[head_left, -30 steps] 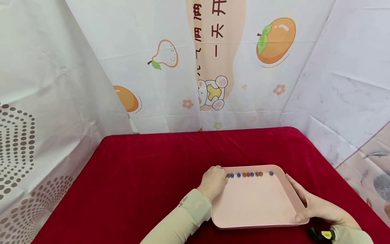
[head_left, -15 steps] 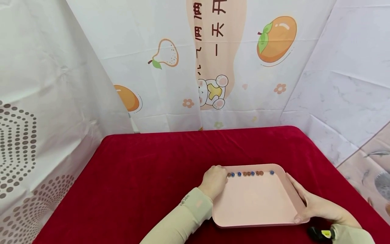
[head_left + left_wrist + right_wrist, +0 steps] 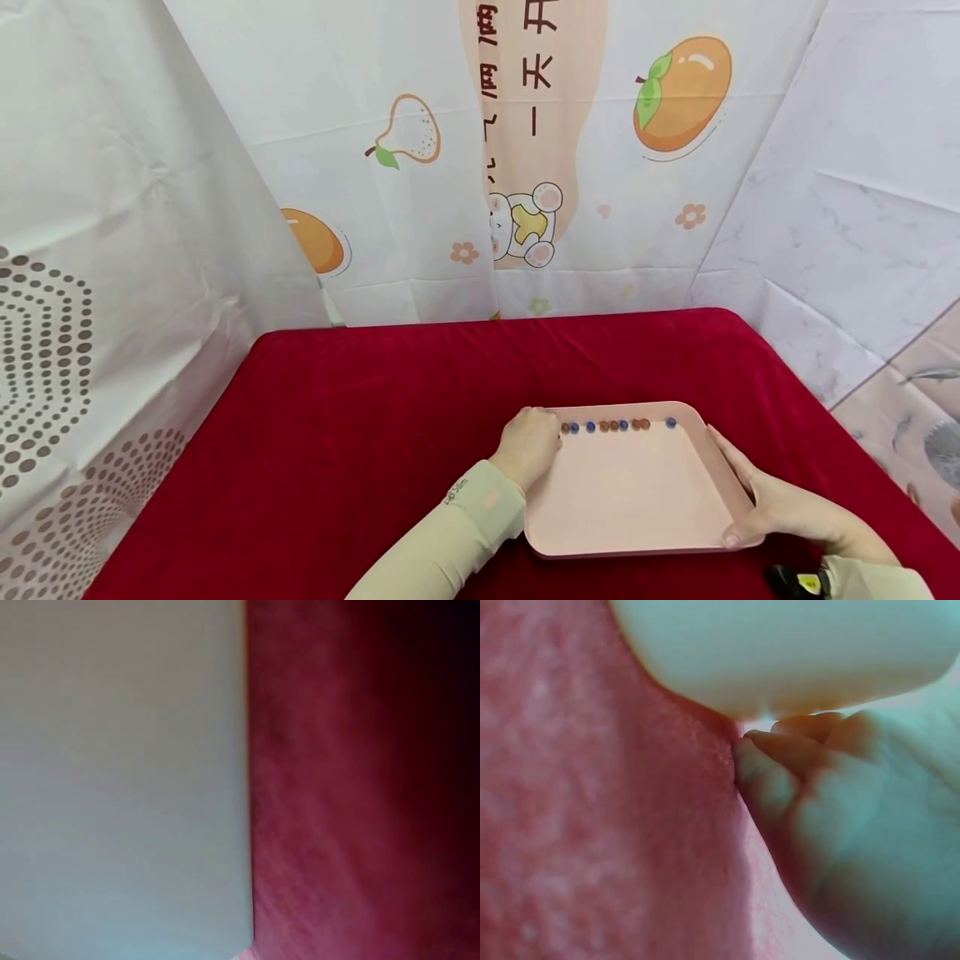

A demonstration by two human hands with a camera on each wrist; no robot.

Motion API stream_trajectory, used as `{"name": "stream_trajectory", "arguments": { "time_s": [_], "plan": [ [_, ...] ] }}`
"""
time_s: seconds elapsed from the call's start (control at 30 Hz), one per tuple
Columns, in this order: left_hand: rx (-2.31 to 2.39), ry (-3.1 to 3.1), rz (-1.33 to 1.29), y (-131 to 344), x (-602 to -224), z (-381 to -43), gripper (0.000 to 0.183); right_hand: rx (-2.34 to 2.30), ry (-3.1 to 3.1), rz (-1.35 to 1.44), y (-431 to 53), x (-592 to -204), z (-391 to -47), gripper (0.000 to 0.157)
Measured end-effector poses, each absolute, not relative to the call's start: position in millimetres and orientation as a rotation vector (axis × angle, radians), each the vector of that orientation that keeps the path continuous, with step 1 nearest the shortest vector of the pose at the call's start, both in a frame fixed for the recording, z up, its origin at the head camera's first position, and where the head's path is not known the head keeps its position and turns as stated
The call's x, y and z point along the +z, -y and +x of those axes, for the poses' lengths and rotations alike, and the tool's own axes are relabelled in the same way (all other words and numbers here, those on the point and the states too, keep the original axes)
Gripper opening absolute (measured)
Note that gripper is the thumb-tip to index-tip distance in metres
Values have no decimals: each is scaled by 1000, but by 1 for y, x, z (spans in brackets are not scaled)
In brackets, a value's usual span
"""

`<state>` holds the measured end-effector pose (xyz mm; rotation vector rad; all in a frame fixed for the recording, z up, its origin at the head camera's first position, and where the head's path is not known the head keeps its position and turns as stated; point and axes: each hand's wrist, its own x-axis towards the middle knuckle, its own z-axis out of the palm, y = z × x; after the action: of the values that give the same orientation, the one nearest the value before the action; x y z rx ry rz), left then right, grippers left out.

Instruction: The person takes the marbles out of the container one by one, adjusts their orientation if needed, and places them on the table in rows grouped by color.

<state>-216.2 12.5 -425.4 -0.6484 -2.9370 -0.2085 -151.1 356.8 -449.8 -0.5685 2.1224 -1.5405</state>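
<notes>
A shallow pink tray (image 3: 630, 500) lies at the right of the table. Along its far wall runs a row of small glass-like balls, some blue (image 3: 591, 427), some brown (image 3: 636, 424). My left hand (image 3: 528, 446) grips the tray's left side near the far corner, its fingertips hidden from the head view. At the opposite side, my right hand (image 3: 765, 500) holds the near right corner, thumb over the rim and fingers along the outer wall. In the right wrist view, the fingers of that hand (image 3: 780, 780) lie against the pale tray (image 3: 795, 652). The left wrist view has a blurred pale surface.
A red velvety cloth (image 3: 375, 433) covers the table. Printed white curtains (image 3: 420, 208) hang behind it and at both sides. A black device with a yellow label (image 3: 808, 582) sits at the right wrist.
The head view shifts very slightly. Both hands keep their hold on the tray, and the balls stay in their row along the far wall.
</notes>
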Motion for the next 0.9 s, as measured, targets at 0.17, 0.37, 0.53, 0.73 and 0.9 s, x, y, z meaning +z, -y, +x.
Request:
{"name": "stream_trajectory", "arguments": {
  "time_s": [0.17, 0.37, 0.53, 0.73, 0.9],
  "plan": [
    [-303, 2944, -674, -11, -423, -217, 12, -1522, -2159, -572, -357, -452, -149, 115],
    [-642, 2960, -645, -4, -415, -216, 12, -1480, -2253, -636, -357, -454, -147, 116],
    [-824, 2922, -643, 3, -408, -215, 14, -1482, -2251, -656, -357, -454, -147, 114],
    [-1022, 2847, -687, 11, -405, -213, 13, -1499, -2213, -608, -358, -455, -148, 113],
    [-1122, 2806, -710, 14, -405, -209, 13, -1496, -2213, -594, -359, -456, -148, 113]
  ]
}}
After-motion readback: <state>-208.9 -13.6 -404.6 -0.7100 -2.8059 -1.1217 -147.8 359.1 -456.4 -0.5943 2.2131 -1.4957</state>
